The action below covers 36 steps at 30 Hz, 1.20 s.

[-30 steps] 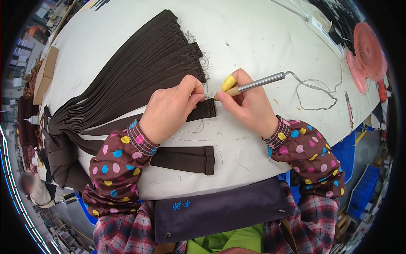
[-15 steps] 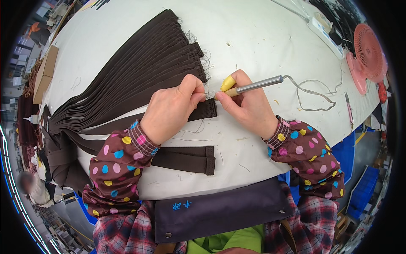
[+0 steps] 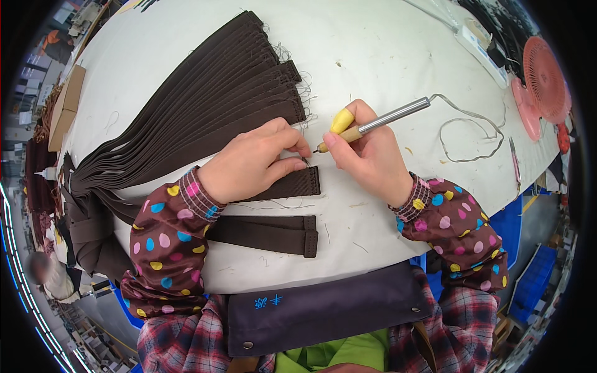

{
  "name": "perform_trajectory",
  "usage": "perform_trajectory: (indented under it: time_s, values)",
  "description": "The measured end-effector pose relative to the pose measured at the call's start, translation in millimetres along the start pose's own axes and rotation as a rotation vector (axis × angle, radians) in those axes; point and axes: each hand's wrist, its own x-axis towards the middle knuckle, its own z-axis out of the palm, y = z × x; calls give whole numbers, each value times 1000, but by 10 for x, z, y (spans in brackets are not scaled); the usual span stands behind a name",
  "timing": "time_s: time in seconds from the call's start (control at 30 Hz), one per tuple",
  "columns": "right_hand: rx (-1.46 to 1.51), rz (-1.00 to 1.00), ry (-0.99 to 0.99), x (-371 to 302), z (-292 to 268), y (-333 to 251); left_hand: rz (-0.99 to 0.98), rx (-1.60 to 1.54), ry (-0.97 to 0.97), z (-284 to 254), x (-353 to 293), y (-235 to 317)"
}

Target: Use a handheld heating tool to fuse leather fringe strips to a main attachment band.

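Observation:
My right hand (image 3: 372,152) grips a corded, soldering-iron-like pen (image 3: 395,115) with a metal barrel and a wooden grip. A yellow finger cover (image 3: 341,120) is on one of its fingers. The pen's thin dark tip points left, close to my left fingertips. My left hand (image 3: 249,158) is closed at the thumb and index finger on a loose thread at the stitched end of a dark brown strap (image 3: 306,181); the thread is barely visible. Beyond it fans a stack of similar straps (image 3: 211,93), with frayed threads at their ends. Nearer me lies another folded strap (image 3: 267,235).
A pink fan (image 3: 542,81) and a white power strip (image 3: 482,56) stand at the far right. Thin tweezers or snips (image 3: 515,161) lie by the right table edge. The pen's grey cord (image 3: 472,158) loops on the white table. A cardboard box (image 3: 67,109) sits at left.
My left hand has shifted slightly toward me, its fingers now over the nearer strap's end. My right hand and the pen have moved a little right, and the pen's tip is now exposed.

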Motion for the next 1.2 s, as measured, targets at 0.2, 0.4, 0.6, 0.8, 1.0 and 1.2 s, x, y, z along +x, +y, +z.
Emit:
perform_trajectory:
  time_s: [0.2, 0.4, 0.6, 0.8, 1.0, 1.2]
  values:
    - [-24, 16, -100, -65, -26, -34, -38, -24, -75, -22, 16, 24]
    - [-17, -109, -83, -78, 19, 90, -39, -36, -12, 7, 23, -48]
    - [-50, -141, -61, -90, -21, 66, -59, -5, -56, -8, 21, 87]
    - [-39, -12, -119, -101, -65, 12, -2, 37, -26, 8, 78, -6]
    - [-52, -111, -69, -82, -11, 80, -28, -2, 25, 9, 69, 15]
    - [-46, -124, -72, -88, -3, 71, -27, -66, -27, -9, 57, 63]
